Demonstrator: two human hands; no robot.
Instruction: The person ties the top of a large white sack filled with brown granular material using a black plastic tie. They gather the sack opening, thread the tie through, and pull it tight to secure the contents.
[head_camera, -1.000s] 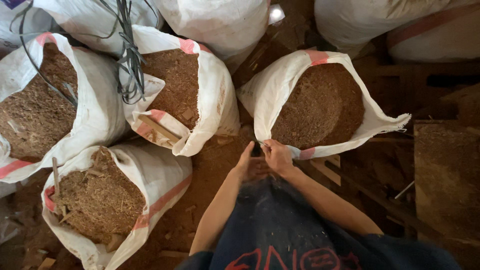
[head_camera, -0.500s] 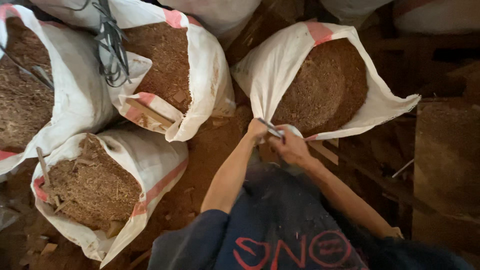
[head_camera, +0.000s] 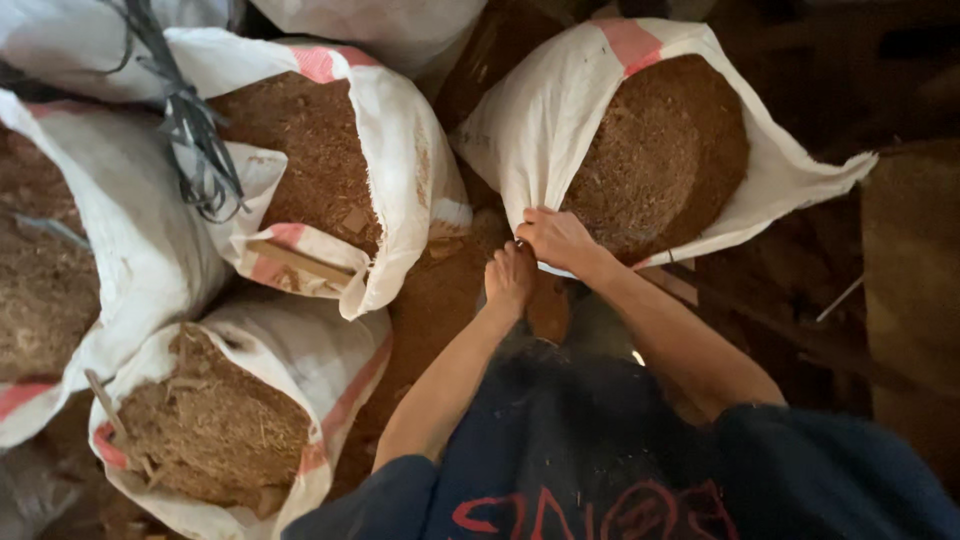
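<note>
Dim, dusty brown floor (head_camera: 440, 300) shows between a crowd of open white woven sacks, each banded in pink near the mouth and packed to the top with brown sawdust-like fill. At the upper right of the floor stands the nearest sack (head_camera: 530, 140), its rim folded outward and its fill heaped into a smooth mound. The right hand (head_camera: 558, 240) is closed on the near edge of that sack's rim, fingers curled over the white cloth where it hangs down toward the person. The left hand (head_camera: 510, 280) sits just beside and below it, touching or nearly touching the right wrist; its fingers are bent, but whether they pinch the cloth or anything else cannot be told from this angle. Both bare forearms run down to a dark blue shirt (head_camera: 600, 450) with red marks at the bottom edge. Left of the hands, across the strip of floor, a second full sack (head_camera: 400, 150) leans with its rim turned down, and a bundle of dark straps (head_camera: 195, 150) lies over the neighbouring sack at the far left. At the lower left a third sack (head_camera: 300, 350) holds coarser, strawy fill — chips and splinters poke out of it
</note>
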